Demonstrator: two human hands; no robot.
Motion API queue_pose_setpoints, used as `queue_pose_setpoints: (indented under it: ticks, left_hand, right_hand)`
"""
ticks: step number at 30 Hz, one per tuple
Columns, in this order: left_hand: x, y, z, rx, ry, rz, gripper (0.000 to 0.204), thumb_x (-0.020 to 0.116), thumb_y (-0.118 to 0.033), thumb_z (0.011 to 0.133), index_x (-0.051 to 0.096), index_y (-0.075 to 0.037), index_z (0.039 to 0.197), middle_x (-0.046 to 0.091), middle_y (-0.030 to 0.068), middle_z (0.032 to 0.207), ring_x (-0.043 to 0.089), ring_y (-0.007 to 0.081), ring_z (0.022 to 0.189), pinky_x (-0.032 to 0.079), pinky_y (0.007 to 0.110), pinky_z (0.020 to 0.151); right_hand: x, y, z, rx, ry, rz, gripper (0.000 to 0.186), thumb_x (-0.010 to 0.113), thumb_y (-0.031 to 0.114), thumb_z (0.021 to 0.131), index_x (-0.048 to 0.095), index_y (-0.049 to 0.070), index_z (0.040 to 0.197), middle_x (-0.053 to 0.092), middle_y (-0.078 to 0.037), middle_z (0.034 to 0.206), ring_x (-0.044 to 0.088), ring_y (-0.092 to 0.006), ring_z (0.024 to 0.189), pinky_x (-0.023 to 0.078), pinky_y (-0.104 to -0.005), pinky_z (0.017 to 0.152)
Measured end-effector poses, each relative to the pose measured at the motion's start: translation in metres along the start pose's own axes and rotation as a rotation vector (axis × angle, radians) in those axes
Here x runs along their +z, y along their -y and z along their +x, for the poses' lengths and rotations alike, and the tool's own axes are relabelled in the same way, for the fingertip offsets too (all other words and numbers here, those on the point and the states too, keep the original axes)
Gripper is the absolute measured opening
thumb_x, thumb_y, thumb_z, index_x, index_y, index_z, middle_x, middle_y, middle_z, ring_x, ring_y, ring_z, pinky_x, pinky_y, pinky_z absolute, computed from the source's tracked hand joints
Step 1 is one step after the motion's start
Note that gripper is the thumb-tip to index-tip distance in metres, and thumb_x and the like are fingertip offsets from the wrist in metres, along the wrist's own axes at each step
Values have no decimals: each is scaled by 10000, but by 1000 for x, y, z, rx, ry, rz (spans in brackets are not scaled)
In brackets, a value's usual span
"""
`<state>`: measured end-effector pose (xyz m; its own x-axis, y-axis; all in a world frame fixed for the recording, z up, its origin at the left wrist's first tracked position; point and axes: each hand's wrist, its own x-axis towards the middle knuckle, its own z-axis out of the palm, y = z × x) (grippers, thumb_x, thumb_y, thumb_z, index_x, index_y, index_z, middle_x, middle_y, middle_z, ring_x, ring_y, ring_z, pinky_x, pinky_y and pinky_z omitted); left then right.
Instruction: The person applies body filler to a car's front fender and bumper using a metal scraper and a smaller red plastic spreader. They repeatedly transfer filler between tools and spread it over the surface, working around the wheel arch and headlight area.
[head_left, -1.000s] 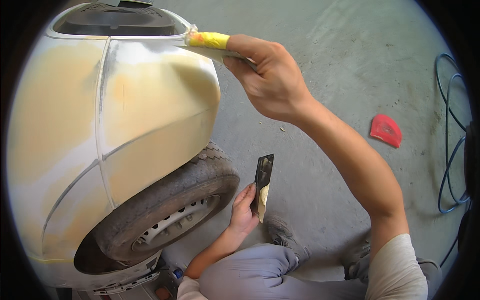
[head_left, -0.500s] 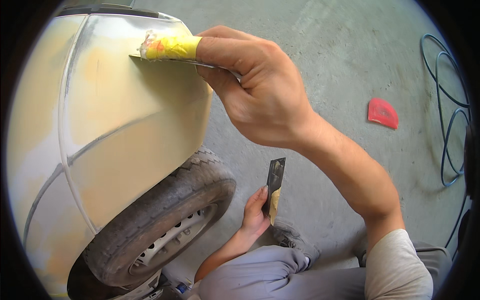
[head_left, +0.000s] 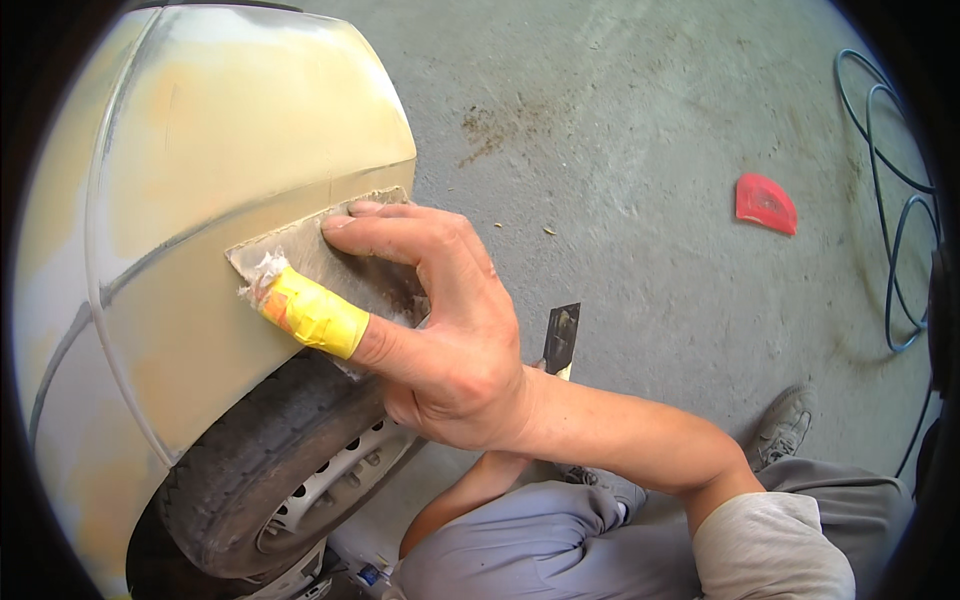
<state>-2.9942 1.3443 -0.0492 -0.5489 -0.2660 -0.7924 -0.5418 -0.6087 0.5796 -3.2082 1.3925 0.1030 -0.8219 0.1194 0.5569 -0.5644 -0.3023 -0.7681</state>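
My right hand (head_left: 455,325) grips a wide, thin grey filler spreader (head_left: 350,265), its fingers spread over the blade. One finger is wrapped in frayed yellow tape (head_left: 320,315). The spreader's long edge lies against the lower part of a car body panel (head_left: 250,120), just above the wheel arch. That panel is patchy cream, white and tan. My left hand (head_left: 508,462), lower down, is mostly hidden behind my right forearm. From it a dark, flat putty knife (head_left: 562,335) sticks up, with a bit of pale filler showing near its lower end.
Below the panel sits a car wheel (head_left: 290,465) with a black tyre. A red half-round pad (head_left: 766,204) lies on the grey concrete floor (head_left: 640,130). At the far right, a blue hose (head_left: 888,250) lies in loops. My shoe (head_left: 783,425) rests on the floor at lower right.
My right hand has come down from the upper panel to its lower edge, and the spreader has turned so its broad face shows. My right forearm now covers most of my left hand.
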Motion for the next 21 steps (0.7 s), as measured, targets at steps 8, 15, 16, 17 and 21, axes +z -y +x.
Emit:
queue_pose_setpoints:
  ticks: [8, 15, 16, 17, 21]
  left_hand:
    - [30, -18, -5, -180, -94, 9, 270, 521, -338, 1099, 583, -76, 1078, 549, 42, 660, 498, 146, 541, 392, 292, 496]
    - [47, -15, 6, -108, 0, -152, 271, 507, -327, 1103, 584, -68, 1091, 530, 42, 658, 478, 150, 521, 362, 292, 482]
    - [50, -17, 8, -104, 12, -154, 274, 507, -327, 1104, 587, -65, 1100, 534, 41, 669, 481, 149, 527, 364, 292, 484]
    - [53, -19, 9, -100, 26, -152, 278, 507, -327, 1104, 589, -62, 1110, 539, 41, 679, 485, 148, 533, 365, 292, 485]
    - [55, -42, 14, -266, 168, -243, 253, 521, -303, 1099, 598, -66, 1141, 571, 32, 772, 507, 131, 586, 387, 285, 521]
  right_hand:
    - [14, 20, -32, 58, 5, -16, 436, 696, 114, 755, 782, 196, 1174, 625, -169, 1209, 612, -391, 1131, 563, -548, 981]
    - [8, 30, -47, 115, 94, -3, 447, 713, 157, 739, 780, 206, 1178, 643, -153, 1171, 629, -350, 1122, 575, -519, 961]
    - [2, 30, -47, 124, 150, 59, 461, 715, 148, 735, 775, 203, 1190, 645, -150, 1167, 640, -342, 1102, 582, -495, 938]
    - [-6, 30, -46, 141, 226, 103, 477, 718, 139, 731, 769, 200, 1201, 648, -147, 1163, 650, -333, 1083, 589, -470, 916]
    - [-50, 13, -32, 89, 344, 221, 528, 705, 52, 735, 747, 176, 1247, 664, -141, 1155, 686, -323, 1002, 596, -399, 834]
